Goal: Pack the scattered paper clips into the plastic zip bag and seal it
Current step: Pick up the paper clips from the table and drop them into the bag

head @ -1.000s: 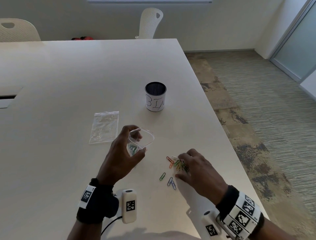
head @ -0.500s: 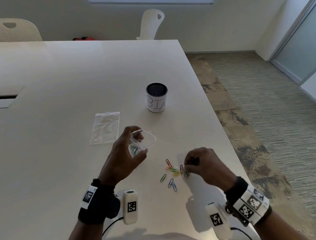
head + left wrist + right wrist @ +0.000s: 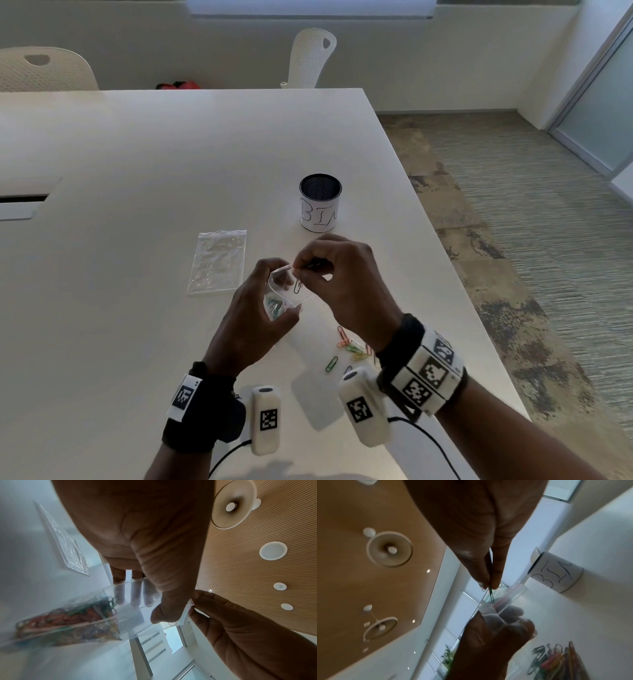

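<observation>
Left hand [image 3: 255, 310] raised just above the tabletop [image 3: 137, 154] toward its near right corner, palm turned inward, fingers and thumb curled round the plastic zip bag [image 3: 286, 294] and holding its mouth open upward. In the left wrist view, thumb [image 3: 169, 601] pressed on the bag's near wall, three fingertips [image 3: 135, 599] showing through the clear film behind it. Bag tilted, a heap of coloured paper clips [image 3: 72, 620] gathered in its lower end.

Right hand [image 3: 337, 284] lifted over the bag's mouth, wrist bent, knuckles up, thumb and forefinger pinched together on a green paper clip [image 3: 298, 285] that hangs point down into the opening. In the right wrist view, the two fingertips [image 3: 488, 577] closed on the clip's upper end, its lower end inside the bag's red-lined rim [image 3: 503, 599]. Both hands close together, meeting at the bag's mouth.

Loose paper clips [image 3: 349, 347] scattered on the tabletop near its right edge, under the right wrist: orange, green, yellow, one green clip [image 3: 331, 364] lying a little apart toward the near edge.

White cylindrical pot [image 3: 320, 202] with dark mesh inside, standing upright farther from the near edge than the hands, close to the right edge; handwritten letters "BIN" on its side. Second clear zip bag [image 3: 219, 262] lying flat to the left of the hands. Wristbands [image 3: 426, 375] with black-and-white square markers on both wrists; no readable words there.
</observation>
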`<control>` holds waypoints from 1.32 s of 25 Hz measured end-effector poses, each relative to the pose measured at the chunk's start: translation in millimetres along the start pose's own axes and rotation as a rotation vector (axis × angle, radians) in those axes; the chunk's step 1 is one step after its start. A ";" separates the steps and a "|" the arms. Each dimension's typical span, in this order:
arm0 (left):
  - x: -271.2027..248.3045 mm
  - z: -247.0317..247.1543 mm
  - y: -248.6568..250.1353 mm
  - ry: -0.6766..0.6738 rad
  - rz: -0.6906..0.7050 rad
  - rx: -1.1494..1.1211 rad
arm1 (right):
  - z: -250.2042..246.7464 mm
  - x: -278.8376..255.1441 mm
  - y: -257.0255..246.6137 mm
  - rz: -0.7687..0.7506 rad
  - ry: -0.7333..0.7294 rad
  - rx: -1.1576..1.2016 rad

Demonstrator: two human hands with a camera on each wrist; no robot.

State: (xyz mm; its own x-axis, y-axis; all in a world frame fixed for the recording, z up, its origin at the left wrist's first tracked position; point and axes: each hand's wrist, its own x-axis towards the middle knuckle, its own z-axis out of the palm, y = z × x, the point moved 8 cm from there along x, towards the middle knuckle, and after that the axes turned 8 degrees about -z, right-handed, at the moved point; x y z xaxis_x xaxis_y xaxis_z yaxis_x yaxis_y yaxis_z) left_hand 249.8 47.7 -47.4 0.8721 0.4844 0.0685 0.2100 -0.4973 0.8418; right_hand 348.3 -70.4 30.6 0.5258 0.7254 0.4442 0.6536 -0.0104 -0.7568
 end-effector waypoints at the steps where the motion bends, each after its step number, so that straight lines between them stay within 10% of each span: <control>1: -0.3 -0.5 0.5 -0.001 -0.007 -0.004 | 6.8 2.4 1.2 -0.016 -0.025 -0.037; 10: -0.7 -2.2 1.7 0.010 0.022 0.008 | -16.3 4.9 -7.6 -0.059 -0.078 -0.153; 19: 2.1 -0.6 -5.4 -0.001 0.017 -0.013 | -110.4 -95.3 101.9 0.350 -0.350 -0.508; 23: 4.2 -3.3 -5.1 -0.001 0.021 -0.012 | -95.7 -134.9 115.5 0.385 -0.541 -0.497; 33: 1.2 -12.2 -8.4 0.025 0.005 -0.010 | -31.2 -116.1 96.2 0.340 -0.471 -0.578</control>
State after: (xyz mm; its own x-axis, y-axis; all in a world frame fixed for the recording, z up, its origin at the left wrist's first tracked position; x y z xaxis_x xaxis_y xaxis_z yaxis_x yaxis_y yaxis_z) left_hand 243.7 61.3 -47.8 0.8617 0.4999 0.0866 0.2005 -0.4925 0.8469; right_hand 367.0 -177.0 -78.7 0.5462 0.8304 -0.1098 0.7447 -0.5414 -0.3902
